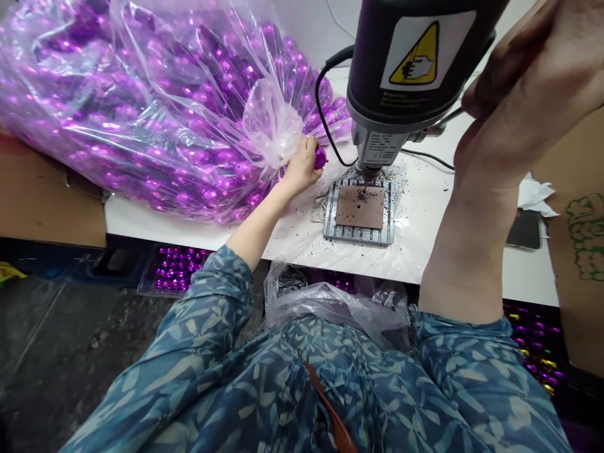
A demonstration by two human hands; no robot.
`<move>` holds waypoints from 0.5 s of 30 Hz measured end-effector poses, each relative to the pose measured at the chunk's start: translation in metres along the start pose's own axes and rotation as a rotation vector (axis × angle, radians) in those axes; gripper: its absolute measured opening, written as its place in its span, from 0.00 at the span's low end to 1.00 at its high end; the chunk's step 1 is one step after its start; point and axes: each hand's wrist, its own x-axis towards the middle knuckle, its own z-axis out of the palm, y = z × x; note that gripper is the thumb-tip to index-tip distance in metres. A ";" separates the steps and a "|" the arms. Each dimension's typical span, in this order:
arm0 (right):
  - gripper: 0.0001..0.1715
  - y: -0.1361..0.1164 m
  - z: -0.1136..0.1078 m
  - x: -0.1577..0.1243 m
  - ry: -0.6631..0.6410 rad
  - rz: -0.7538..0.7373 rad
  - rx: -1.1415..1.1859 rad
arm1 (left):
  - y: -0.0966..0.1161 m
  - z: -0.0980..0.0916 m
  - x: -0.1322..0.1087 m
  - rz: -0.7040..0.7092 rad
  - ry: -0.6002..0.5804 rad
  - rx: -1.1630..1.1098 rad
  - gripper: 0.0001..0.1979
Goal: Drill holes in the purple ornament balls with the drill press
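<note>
My left hand is closed on a small shiny purple ball, beside the gathered neck of a big clear bag filled with purple balls. Right of it stands a black drill press with a yellow warning label. Under its chuck, a brown square plate with a small hole lies on the slotted metal base, among dark shavings. My right hand is raised at the right side of the drill, near its lever; its fingers are bent, and what they hold is hidden.
The white table carries a dark phone and crumpled white paper at the right. Cardboard stands at both sides. A tray of purple balls sits below the table's front edge, and clear plastic hangs before my lap.
</note>
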 end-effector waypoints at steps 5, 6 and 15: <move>0.71 0.006 0.000 0.005 0.033 0.048 0.014 | 0.034 -0.020 -0.065 0.084 -0.064 -0.420 0.31; 0.72 0.007 0.001 0.006 0.037 0.055 0.018 | 0.041 -0.018 -0.076 0.056 -0.083 -0.515 0.29; 0.60 0.009 0.002 0.008 0.023 0.005 0.040 | 0.064 0.050 -0.097 -0.250 -0.105 -0.977 0.34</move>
